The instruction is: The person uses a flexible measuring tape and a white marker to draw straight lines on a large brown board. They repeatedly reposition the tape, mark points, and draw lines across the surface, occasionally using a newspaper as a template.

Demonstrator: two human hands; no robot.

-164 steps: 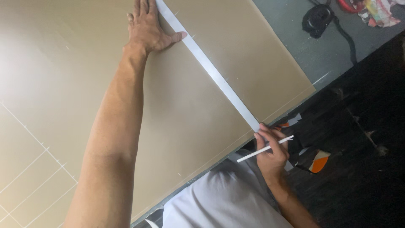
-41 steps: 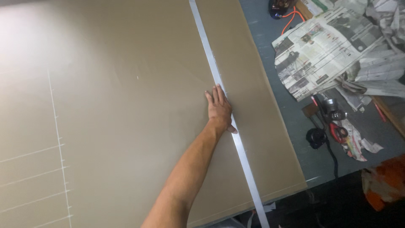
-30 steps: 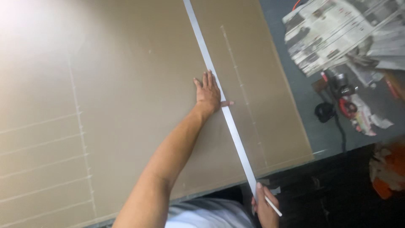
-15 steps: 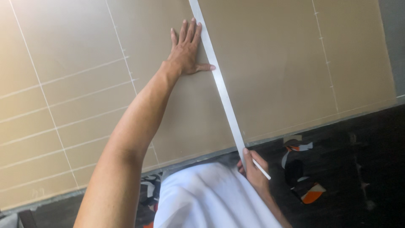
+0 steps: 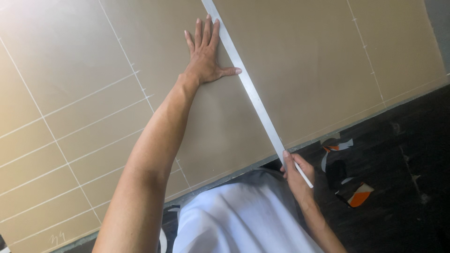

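Landmark: the long metal straightedge [image 5: 253,96], laid flat on a large tan board [image 5: 309,56] and running diagonally from the top edge of the view down to the board's near edge.

Left of the straightedge: the board is ruled with pale lines [image 5: 84,136] forming a grid of long bands, with short tick marks where some of them cross. The left forearm is stretched out across these lines.

At the straightedge, upper part: the left hand [image 5: 205,56] is pressed flat on the board, fingers spread and straight, nothing clasped. The fingers lie just beside the straightedge's left edge; the thumb points toward it and appears to touch it.

At the straightedge, lower end: the right hand [image 5: 295,171] is closed around a thin white marking stick [image 5: 300,169], likely a pencil or chalk pencil. Its tip is held close to the lower end, at the board's near edge; contact with the surface cannot be made out.

Key relation: the straightedge's long axis runs away from the right hand, up and to the left toward the left hand. The right hand is the nearer one to the lower end; the left hand is set well up its length.

Right of the straightedge: more tan board carrying a few faint ruled lines [image 5: 365,51]. Beyond the board's edge, a dark floor [image 5: 403,197] with scattered scraps [image 5: 358,196], one orange and white.
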